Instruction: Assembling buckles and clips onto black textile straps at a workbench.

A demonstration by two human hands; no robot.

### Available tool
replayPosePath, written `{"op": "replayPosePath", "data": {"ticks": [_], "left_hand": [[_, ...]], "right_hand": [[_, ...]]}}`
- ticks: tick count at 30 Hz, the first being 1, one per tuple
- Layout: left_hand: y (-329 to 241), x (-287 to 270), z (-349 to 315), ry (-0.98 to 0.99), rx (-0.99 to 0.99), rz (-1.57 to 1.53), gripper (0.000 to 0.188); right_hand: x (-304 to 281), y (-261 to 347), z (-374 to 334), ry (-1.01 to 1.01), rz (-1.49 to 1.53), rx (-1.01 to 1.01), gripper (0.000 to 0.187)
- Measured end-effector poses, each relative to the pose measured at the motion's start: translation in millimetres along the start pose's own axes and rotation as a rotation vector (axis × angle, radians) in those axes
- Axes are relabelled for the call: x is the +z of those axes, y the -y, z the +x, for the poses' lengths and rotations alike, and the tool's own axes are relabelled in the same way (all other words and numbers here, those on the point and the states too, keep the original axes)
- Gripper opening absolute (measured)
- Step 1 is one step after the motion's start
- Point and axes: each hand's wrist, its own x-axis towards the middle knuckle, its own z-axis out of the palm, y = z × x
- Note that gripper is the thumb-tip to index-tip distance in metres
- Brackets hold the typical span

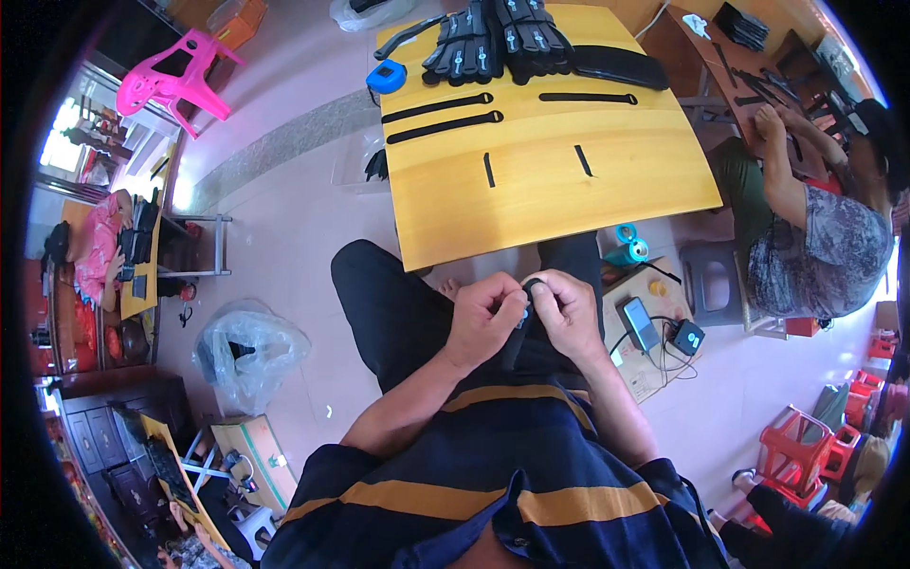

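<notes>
Your Left Hand (485, 318) and Right Hand (566, 313) Hold One Black Strap (513, 353)

You are sitting at the near edge of the yellow table (550, 204), and the strap is in front of it, above your lap. Both of your hands are closed on this strap. The left one pinches it between the thumb and the bent fingers; the right one, just beside, has its thumb upon it. The lower part of the strap hangs down between your wrists. The exact place of each fingertip I cannot tell.

On the table, two long straps (441, 127) lie at the left, and one single strap (588, 98) lies at the right. Nearer to you are two short strips (489, 170), well apart from each other. At the far side, two piles (463, 45) of straps are side by side, with a black case (621, 67) to the right of them and a blue device (387, 77) at the left edge.

On your right, a phone (639, 323) lies on a box (654, 377), near a teal bottle (627, 252).
</notes>
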Motion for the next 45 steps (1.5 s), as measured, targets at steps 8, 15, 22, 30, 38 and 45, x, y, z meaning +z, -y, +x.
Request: {"op": "replayPosePath", "data": {"ticks": [8,15,22,30,38,45], "left_hand": [[-38.3,-7.1,26.2,0.275,-0.146,0.284,0.033],[-31.8,47.3,34.5,0.105,0.271,0.247,0.027],[-54.9,-32.1,-53.6,0.183,0.228,-0.028,0.011],[-113.4,-172.5,-37.0,-0.255,0.07,0.124,0.025],[-151.9,-38.7,75.6,0.188,0.046,0.344,0.023],[-135.9,105.3,204.0,0.504,0.256,0.136,0.023]], "right_hand": [[-15.3,24.9,6.5,0.005,-0.293,-0.209,0.007],[-41.6,21.8,6.0,-0.343,0.046,-0.003,0.015],[-285.1,-85.4,-39.9,-1.183,0.611,0.169,0.025],[-240.2,-100.1,-90.8,-1.02,0.432,0.395,0.025],[-113.1,-67.9,-33.8,-0.688,0.73,0.457,0.035],[-89.9,-66.6,-48.4,-0.469,0.727,0.458,0.033]]}}
